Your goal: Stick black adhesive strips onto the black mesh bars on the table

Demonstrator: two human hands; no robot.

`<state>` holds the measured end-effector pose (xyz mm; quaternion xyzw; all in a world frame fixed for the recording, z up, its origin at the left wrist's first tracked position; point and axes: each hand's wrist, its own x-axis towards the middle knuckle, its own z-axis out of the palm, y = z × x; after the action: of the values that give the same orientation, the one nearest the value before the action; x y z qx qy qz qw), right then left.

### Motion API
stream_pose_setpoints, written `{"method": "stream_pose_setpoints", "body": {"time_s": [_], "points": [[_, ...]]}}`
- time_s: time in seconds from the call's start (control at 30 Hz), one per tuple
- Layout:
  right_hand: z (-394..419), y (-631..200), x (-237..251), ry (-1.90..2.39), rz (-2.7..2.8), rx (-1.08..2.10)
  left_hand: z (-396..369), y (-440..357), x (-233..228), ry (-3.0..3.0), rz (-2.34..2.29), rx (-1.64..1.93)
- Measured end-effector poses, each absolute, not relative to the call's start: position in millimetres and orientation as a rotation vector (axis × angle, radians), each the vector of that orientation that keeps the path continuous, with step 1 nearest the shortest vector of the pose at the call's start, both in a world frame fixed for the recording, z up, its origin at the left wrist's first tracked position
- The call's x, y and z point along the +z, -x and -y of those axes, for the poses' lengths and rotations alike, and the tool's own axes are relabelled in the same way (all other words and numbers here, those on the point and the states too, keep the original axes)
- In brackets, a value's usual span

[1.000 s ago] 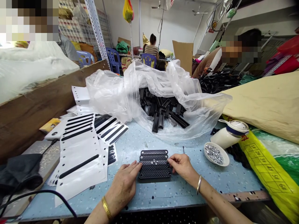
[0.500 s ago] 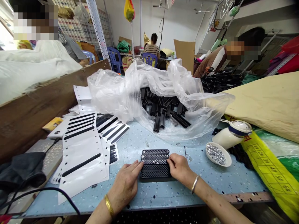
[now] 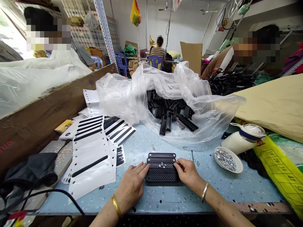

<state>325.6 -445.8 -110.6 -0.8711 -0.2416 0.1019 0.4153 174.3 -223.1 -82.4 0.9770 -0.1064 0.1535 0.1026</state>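
Several black perforated plastic strips (image 3: 162, 166) lie side by side in a row on the blue speckled table (image 3: 213, 192). Small silver screws rest on the middle strips. My left hand (image 3: 132, 186) lies flat with its fingertips against the left ends of the strips. At their right ends, my right hand (image 3: 188, 172) has its fingers curled and pinches at a strip. A white dish of silver screws (image 3: 227, 155) stands to the right of my right hand.
A clear plastic bag (image 3: 165, 94) spilling black strips lies behind. White backing cards with black strips (image 3: 93, 151) are stacked at left, beside a black cable (image 3: 47, 193) and dark cloth (image 3: 28, 170). A white jug (image 3: 243, 138) and yellow sack (image 3: 281, 170) sit right. People work behind.
The view has shifted slightly, so everything sits a little further right. My hands stay at the ends of the strips, the right hand's fingers closing in on the row.
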Motion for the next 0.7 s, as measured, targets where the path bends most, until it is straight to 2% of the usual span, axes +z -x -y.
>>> {"method": "stream_pose_setpoints", "body": {"time_s": [0.33, 0.7], "points": [[448.0, -334.0, -98.8, 2.004, 0.43, 0.622, 222.7, -177.7, -84.9, -2.886, 0.337, 0.422], [443.1, -338.2, -103.2, 2.079, 0.464, 0.479, 225.6, -178.7, -84.1, -2.856, 0.322, 0.5]]}}
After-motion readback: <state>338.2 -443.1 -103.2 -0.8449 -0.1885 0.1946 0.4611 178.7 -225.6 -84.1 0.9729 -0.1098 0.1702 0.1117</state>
